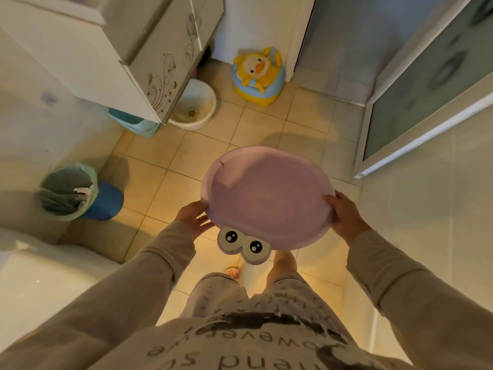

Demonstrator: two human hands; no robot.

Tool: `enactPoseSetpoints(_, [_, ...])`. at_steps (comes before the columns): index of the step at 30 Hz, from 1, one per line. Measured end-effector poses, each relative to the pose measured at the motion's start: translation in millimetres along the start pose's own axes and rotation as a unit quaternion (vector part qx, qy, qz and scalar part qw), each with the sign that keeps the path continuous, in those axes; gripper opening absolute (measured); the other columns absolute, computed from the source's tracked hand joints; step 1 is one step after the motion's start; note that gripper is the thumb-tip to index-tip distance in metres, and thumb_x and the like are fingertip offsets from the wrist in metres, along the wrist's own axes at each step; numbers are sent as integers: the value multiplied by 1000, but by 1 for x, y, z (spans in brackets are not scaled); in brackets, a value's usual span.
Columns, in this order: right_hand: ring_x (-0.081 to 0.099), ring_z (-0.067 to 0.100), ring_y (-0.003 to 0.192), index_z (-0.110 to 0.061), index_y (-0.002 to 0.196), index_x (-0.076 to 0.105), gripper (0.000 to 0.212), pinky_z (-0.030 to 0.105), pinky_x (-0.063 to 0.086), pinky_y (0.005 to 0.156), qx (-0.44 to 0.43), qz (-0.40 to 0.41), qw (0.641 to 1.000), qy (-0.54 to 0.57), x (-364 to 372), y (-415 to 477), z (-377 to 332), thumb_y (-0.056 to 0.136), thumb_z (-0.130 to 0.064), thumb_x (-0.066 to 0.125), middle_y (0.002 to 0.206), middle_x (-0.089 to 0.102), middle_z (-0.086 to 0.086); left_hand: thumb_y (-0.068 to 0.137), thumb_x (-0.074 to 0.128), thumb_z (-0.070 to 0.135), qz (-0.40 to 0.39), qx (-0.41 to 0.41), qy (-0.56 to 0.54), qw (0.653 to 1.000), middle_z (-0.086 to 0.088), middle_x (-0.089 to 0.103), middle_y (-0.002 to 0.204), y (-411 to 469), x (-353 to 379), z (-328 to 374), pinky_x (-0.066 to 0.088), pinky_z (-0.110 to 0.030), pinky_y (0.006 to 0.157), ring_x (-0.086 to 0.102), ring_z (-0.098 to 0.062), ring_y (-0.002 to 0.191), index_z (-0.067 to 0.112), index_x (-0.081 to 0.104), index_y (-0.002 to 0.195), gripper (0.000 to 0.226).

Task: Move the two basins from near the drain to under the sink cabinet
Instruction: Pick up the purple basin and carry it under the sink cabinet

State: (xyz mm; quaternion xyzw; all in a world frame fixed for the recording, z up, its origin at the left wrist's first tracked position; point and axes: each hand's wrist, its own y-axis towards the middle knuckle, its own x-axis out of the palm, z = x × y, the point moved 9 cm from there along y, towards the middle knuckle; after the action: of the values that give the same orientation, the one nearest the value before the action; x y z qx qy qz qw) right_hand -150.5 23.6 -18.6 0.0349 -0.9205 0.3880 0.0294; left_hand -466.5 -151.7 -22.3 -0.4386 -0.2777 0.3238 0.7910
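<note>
I hold a round purple basin (266, 196) above the tiled floor in the middle of the view; a tab with two cartoon eyes sticks out of its near edge. My left hand (194, 216) grips its left rim and my right hand (344, 213) grips its right rim. A white basin (198, 102) with a small orange mark inside sits on the floor, half tucked under the sink cabinet (160, 65) at the upper left. No drain shows in this view.
A teal object (133, 124) lies under the cabinet beside the white basin. A yellow duck potty (257, 76) stands by the far wall. A blue bin (80, 193) with a green liner sits at left, a glass shower door (426, 84) at right.
</note>
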Motion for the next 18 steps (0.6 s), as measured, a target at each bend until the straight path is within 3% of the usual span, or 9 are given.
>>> enactPoseSetpoints(5, [57, 27, 100, -6, 131, 49, 46, 33, 51, 73, 9, -40, 998, -52, 26, 75, -66, 86, -3, 57, 119, 58, 11, 89, 53, 8, 37, -8, -62, 997, -11, 60, 103, 30, 34, 22, 51, -41, 72, 61, -28, 90, 4, 50, 117, 29])
enactPoseSetpoints(10, [57, 26, 97, -5, 133, 47, 48, 34, 50, 76, 9, -103, 989, -103, 56, 137, -141, 86, -4, 57, 120, 55, 14, 89, 52, 8, 70, -5, -123, 990, -9, 60, 101, 55, 79, 46, 50, -41, 72, 60, -26, 86, 4, 51, 115, 26])
enactPoseSetpoints(18, [53, 31, 105, 2, 133, 48, 48, 40, 48, 86, 14, -134, 979, -155, 95, 227, -232, 86, -1, 56, 120, 56, 17, 90, 49, 3, 99, 11, -192, 976, -9, 60, 93, 95, 142, 99, 50, -42, 75, 58, -26, 82, 2, 55, 102, 14])
